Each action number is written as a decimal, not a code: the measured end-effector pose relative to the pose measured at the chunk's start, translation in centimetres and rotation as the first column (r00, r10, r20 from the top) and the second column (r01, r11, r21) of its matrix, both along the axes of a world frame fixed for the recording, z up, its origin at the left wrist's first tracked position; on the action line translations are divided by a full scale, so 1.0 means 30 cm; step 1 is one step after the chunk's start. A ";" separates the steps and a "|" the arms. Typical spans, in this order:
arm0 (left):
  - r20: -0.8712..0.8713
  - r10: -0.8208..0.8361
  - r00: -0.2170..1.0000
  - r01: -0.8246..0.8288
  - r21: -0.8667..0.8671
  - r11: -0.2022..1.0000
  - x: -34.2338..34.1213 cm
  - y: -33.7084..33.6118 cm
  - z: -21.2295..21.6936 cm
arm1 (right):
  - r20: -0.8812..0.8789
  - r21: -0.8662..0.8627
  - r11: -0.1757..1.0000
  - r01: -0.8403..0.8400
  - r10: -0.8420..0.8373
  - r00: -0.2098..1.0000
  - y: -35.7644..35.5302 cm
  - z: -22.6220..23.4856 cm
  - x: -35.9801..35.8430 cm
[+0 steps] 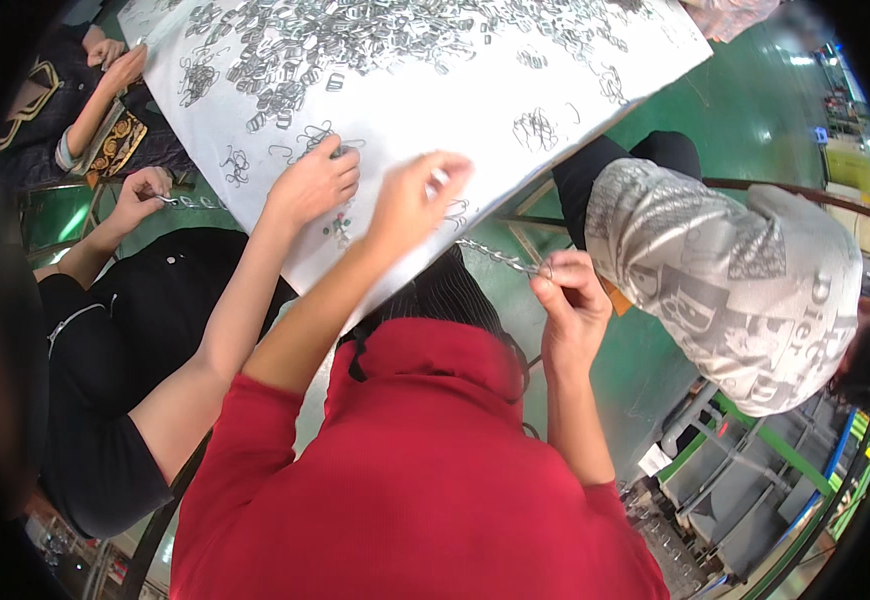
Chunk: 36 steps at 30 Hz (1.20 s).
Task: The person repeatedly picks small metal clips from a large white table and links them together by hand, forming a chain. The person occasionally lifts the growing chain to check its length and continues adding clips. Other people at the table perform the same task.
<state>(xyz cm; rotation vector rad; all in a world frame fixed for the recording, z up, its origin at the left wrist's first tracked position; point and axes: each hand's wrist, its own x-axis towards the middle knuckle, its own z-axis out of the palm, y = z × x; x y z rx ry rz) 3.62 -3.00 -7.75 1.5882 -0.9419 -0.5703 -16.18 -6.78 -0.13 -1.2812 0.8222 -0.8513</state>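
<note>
Neither of my own hands shows in this view. Directly below me a person in a red top [415,480] leans toward a white table [555,95], seen from behind. That person's left hand [417,195] rests on the table near its edge. Their right hand [570,295] is held off the table and pinches one end of a short chain of linked metal clips [500,258]. A co-worker in black at the left reaches a hand [315,182] onto the table beside loose clips. A large heap of silver metal clips [355,40] covers the far part of the table.
The co-worker in black holds small metal parts in the other hand [145,195]. Another person's hands [120,60] work at the far left. A person in a patterned headscarf [735,290] bends low at the right. Green floor [745,110] and metal racks [745,500] lie to the right.
</note>
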 end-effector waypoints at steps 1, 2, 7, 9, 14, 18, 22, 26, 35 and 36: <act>0.097 0.078 0.992 -0.083 0.058 0.995 0.081 -0.042 -0.059 | -0.011 0.030 0.999 -0.023 0.023 1.000 0.004 0.009 0.005; 0.192 0.140 0.971 -0.162 0.105 0.981 0.161 -0.092 -0.125 | -0.025 0.056 0.998 -0.036 0.038 0.999 0.005 0.025 0.006; 0.741 0.384 0.551 -0.570 -0.002 0.821 0.421 -0.268 -0.343 | 0.065 0.079 0.984 -0.159 0.154 0.986 0.010 0.014 0.019; 0.786 0.282 0.551 -0.554 0.091 0.827 0.465 -0.295 -0.358 | 0.090 0.094 0.979 -0.183 0.175 0.980 0.014 -0.005 0.018; 0.732 -0.085 0.676 -0.412 0.471 0.780 0.574 -0.262 -0.360 | 0.104 0.189 0.957 -0.218 0.201 0.974 0.038 -0.044 0.029; 0.835 -0.052 0.548 -0.375 0.301 0.877 0.526 -0.201 -0.366 | 0.077 0.212 0.951 -0.227 0.216 0.973 0.057 -0.062 0.049; 0.849 -0.006 0.529 -0.327 0.210 0.921 0.471 -0.198 -0.378 | 0.057 0.224 0.952 -0.207 0.200 0.978 0.090 -0.088 0.063; 0.844 -0.202 0.498 -0.226 0.351 0.909 0.472 -0.240 -0.437 | 0.086 0.161 0.967 -0.199 0.187 0.979 0.115 -0.104 0.087; 0.079 0.047 0.996 -0.065 0.237 0.969 0.188 -0.096 -0.179 | 0.072 0.189 0.973 -0.132 0.120 0.990 0.179 -0.141 0.119; -0.067 0.002 0.998 0.016 0.257 0.966 0.133 -0.036 -0.091 | 0.060 0.205 0.972 -0.113 0.102 0.993 0.184 -0.142 0.126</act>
